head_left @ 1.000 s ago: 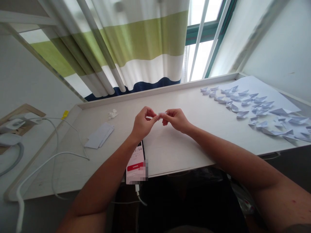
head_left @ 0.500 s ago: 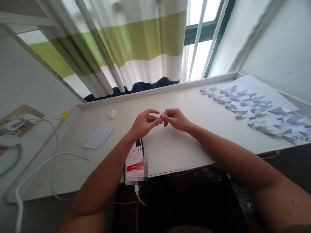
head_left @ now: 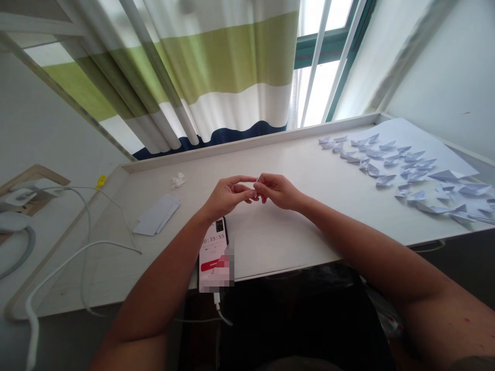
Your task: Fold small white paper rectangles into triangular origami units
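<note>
My left hand (head_left: pixel 226 196) and my right hand (head_left: pixel 279 190) meet over the middle of the white desk (head_left: pixel 294 232), fingertips pinched together on a small folded piece of white paper (head_left: pixel 257 180), of which only an edge shows. The left forefinger stretches out above the pinch. Both hands hover just above the desk top. A phone (head_left: pixel 214 252) with a timer on its screen lies under my left wrist at the desk's front edge.
Several small folded paper pieces (head_left: pixel 386 159) lie spread on a white sheet (head_left: pixel 421 139) at the right. A short stack of white paper slips (head_left: pixel 157 216) and a crumpled scrap (head_left: pixel 178 180) lie at the left. White cables (head_left: pixel 83 247) run across the left side. Curtain and window stand behind.
The paper piece was held flat between the hands; it has been folded narrower and now shows edge-on. The left forefinger has lifted straight. The phone timer advanced one second.
</note>
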{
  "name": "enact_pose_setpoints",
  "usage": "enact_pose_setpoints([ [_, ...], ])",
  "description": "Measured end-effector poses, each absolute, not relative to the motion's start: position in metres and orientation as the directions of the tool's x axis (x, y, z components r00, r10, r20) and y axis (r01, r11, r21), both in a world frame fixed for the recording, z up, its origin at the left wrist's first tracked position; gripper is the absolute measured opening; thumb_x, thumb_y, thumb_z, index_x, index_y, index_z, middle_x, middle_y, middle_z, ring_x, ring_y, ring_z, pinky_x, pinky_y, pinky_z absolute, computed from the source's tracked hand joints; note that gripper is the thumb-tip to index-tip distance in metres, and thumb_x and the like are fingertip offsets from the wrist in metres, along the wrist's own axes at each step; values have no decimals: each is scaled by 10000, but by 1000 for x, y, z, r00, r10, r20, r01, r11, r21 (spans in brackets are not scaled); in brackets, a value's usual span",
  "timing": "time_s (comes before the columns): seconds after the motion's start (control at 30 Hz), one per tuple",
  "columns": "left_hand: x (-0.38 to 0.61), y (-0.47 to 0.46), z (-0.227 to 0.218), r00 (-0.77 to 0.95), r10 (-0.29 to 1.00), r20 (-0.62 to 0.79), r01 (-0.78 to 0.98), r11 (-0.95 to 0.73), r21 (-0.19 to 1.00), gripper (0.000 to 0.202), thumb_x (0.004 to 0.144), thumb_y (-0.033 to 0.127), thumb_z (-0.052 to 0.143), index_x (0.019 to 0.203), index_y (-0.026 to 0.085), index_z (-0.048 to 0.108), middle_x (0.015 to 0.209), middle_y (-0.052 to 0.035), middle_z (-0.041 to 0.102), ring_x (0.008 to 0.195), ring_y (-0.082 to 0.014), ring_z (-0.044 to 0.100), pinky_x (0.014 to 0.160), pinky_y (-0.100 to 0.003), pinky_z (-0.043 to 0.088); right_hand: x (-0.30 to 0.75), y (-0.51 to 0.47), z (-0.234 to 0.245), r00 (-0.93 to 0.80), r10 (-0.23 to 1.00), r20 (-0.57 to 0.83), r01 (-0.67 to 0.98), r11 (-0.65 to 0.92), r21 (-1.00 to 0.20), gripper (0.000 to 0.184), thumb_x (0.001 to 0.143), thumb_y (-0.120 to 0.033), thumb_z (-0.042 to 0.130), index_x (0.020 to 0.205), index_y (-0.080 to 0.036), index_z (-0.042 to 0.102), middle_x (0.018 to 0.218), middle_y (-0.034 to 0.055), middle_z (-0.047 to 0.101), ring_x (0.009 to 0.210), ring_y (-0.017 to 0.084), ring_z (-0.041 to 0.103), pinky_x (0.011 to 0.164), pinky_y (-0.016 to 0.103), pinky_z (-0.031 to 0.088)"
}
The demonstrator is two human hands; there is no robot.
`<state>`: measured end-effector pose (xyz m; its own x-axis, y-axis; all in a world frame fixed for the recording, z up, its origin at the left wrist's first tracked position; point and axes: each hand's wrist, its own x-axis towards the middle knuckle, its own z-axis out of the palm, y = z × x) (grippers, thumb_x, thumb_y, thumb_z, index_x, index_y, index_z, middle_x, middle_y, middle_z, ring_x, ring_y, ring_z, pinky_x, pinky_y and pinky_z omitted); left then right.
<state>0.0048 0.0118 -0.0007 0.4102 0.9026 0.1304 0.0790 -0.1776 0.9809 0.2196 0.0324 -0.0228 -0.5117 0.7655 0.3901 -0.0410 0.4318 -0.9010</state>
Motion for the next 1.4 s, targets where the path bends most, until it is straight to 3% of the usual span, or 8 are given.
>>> enact_pose_setpoints([
  [0.17,3,13,0,406,907,112,72,-154,985,495,824,379,930,1225,135,769,878,-114,855,867,-269,841,787,-390,666,220,34,-27,-532,754,387,-23,444,-896,511,1009,-697,625,821,-224,581,766,27,752,634,135,656,600,302,575],
  [0.4,9,12,-6,366,918,153,140,-217,966,534,875,288,836,1371,127,718,878,-97,855,828,-250,838,770,-379,666,219,34,-28,-457,791,406,124,509,-852,339,994,-518,715,865,-233,585,784,34,781,705,182,733,693,345,594],
  [0.57,10,11,-7,367,913,180,172,-257,951,509,892,309,830,1364,140,740,879,-92,852,847,-238,828,783,-371,663,217,32,-27,-394,820,415,177,511,-841,201,961,-388,733,952,-238,599,777,19,782,695,197,753,722,373,605],
  [0.87,3,14,-7,378,903,204,150,-278,949,540,881,443,881,1337,179,762,898,-96,853,857,-249,832,772,-369,669,219,32,-25,-417,798,435,47,497,-866,183,955,-376,730,936,-237,613,859,35,805,788,205,787,773,391,644],
  [1.13,9,11,0,269,944,190,99,-223,970,390,854,431,884,1112,147,818,856,-98,845,784,-249,830,725,-361,670,220,33,-25,-377,768,519,252,624,-740,105,977,-312,725,962,-209,739,859,37,813,758,193,768,753,368,628],
  [1.27,10,10,2,204,963,179,-7,-181,983,295,824,380,903,979,142,825,889,-99,849,845,-246,834,818,-382,675,221,35,-25,-377,696,611,210,707,-675,147,1007,-270,666,1018,-212,801,954,41,828,822,174,766,799,347,653],
  [1.4,13,9,3,168,974,153,-40,-148,988,351,773,422,954,890,136,789,870,-95,838,838,-238,826,863,-398,665,220,32,-23,-357,669,652,100,721,-685,149,1000,-301,700,989,-210,818,984,67,828,894,203,788,845,382,674],
])
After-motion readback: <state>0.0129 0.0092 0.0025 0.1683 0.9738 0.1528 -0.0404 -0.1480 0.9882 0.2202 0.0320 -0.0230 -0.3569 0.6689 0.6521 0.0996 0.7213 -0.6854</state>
